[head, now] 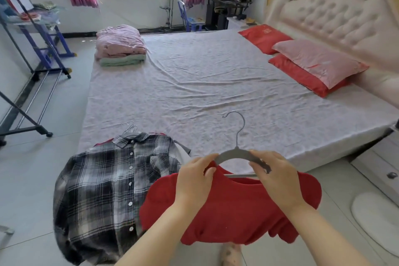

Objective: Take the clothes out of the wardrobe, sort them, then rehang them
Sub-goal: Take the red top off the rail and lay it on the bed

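Two hands: both yours, low in view, on one grey hanger (235, 153).
Left hand (194, 181): your thumb and fingers pinch the hanger's left end and the red top's (233, 211) collar.
Right hand (274, 175): your fingers curl round the hanger's right arm.
Red top: partly on the hanger, hanging before you at the bed's (216, 84) near edge.
Plaid shirt (103, 183): draped over the bed's near left corner, beside the top.
Spare hangers (129, 127): on the bed just behind the shirt.

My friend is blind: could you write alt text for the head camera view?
A left hand and right hand grip a grey hanger half inside a red top, at the near edge of a bed. A plaid shirt lies draped beside it.
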A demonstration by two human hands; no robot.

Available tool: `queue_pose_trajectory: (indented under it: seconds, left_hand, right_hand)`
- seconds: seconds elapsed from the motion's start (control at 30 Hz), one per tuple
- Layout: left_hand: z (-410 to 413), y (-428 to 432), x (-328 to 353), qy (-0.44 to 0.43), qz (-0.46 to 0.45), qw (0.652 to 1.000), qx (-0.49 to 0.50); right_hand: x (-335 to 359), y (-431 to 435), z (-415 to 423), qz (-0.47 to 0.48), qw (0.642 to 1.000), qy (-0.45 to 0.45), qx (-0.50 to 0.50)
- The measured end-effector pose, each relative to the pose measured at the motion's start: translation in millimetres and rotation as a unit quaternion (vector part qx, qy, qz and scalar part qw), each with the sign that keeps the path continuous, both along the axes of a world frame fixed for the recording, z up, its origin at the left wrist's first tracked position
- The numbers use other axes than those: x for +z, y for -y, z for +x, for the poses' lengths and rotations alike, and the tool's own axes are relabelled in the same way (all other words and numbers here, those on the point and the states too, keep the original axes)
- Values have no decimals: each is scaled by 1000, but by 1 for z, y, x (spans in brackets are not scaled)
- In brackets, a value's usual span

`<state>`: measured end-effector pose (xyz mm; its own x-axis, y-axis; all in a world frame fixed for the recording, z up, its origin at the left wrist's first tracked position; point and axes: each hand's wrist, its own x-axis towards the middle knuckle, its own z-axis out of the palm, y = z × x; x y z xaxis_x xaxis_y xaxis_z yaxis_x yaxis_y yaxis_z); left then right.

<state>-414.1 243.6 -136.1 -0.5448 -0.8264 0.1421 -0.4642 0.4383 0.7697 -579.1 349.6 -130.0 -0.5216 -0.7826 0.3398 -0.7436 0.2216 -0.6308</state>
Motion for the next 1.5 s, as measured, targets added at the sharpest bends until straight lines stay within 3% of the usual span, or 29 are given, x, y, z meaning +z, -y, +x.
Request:
queue_pose_trajectory:
  seconds: [0.47, 0.87, 1.03, 1.23, 1.5]
  left_hand:
    - [-194, 154, -62, 68, 95, 990, 82]
    - [-259, 286, -146, 92, 127, 979, 129]
    - [-267, 330, -190, 104, 123, 976, 144]
    - [-259, 347, -225, 163, 144, 968, 128]
    - [-247, 327, -217, 380, 143, 914, -2]
  right_hand:
    - [-70, 188, -212, 75, 994, 32, 78]
    - [-155, 331, -268, 128, 987, 58, 80]
    - [-200, 387, -272, 215, 972, 48, 82]
    - [-236, 394, -258, 317, 940, 61, 108]
    - [-232, 337, -246, 416, 903, 48, 98]
